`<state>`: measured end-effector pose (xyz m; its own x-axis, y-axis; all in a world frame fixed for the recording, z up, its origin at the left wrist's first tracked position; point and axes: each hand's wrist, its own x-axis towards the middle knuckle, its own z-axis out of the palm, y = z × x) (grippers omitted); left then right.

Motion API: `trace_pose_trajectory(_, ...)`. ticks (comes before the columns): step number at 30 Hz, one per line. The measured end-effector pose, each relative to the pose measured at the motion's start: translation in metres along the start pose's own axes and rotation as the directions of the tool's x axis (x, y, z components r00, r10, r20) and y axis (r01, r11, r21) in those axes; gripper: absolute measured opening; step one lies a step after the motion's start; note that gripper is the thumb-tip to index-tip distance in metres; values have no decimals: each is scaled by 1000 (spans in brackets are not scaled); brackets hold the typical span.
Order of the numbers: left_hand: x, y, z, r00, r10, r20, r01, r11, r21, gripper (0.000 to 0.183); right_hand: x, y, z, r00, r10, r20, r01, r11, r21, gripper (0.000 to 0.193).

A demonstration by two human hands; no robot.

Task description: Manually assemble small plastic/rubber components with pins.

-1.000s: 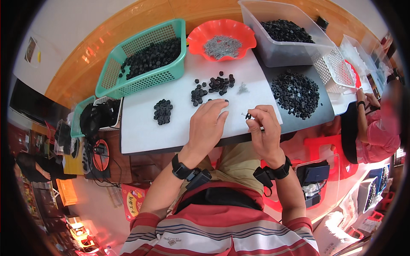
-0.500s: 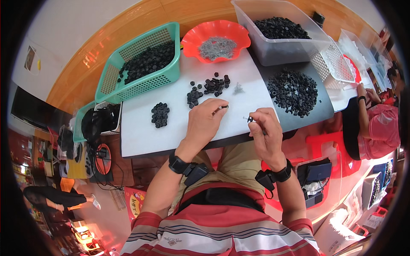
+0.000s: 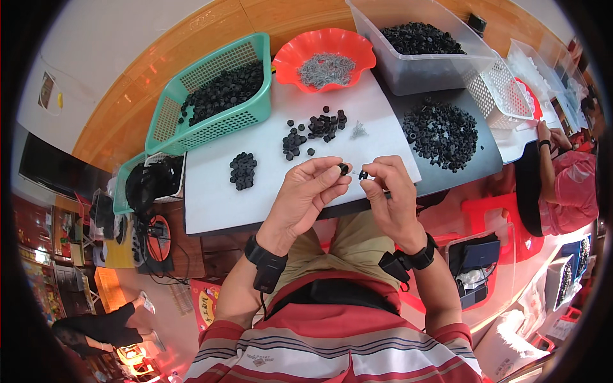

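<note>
Over the near edge of the white board (image 3: 211, 210), my left hand (image 3: 305, 195) pinches a small black knob (image 3: 344, 169) between thumb and fingers. Close to its right, my right hand (image 3: 394, 198) is closed on a small black piece (image 3: 363, 175), with a thin metal pin pointing toward the knob. Whether the pin touches the knob is too small to tell. Beyond my hands lie loose black knobs (image 3: 324, 127) and a little heap of thin metal pins (image 3: 359, 131). A compact cluster of black knobs (image 3: 242, 171) sits farther left.
Along the back stand a green basket (image 3: 211, 131) of black parts, a red scalloped bowl (image 3: 287, 48) of metal pins and a clear tub (image 3: 440, 73) of black parts. A heap of small black parts (image 3: 440, 135) lies at right. A co-worker (image 3: 565, 191) sits far right.
My left hand has turned palm-up and now holds a knob out toward my right hand. The two hands are closer together. A single knob now shows on the board beyond my left hand.
</note>
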<state>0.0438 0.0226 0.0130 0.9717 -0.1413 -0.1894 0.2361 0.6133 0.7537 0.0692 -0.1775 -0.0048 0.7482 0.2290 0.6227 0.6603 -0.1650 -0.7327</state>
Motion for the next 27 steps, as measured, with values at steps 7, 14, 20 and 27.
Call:
trace_pose_trajectory(7,-2,-5,-1,997,-78,14,79,970,-231,25,4,-6,4,1000,-6,-1,6,1000,-31,21)
trace_pose_trajectory(14,-3,-12,-3,994,-96,41,104,962,-252,26,5,-6,6,1000,-11,11,12,998,-63,23)
trace_pose_trajectory(20,-5,-12,-1,993,-113,42,120,964,-238,26,4,-6,6,1000,-4,30,7,997,-75,25)
trace_pose_trajectory(27,-5,-14,0,992,-122,32,126,967,-223,26,4,-7,5,999,1,41,3,996,-94,24)
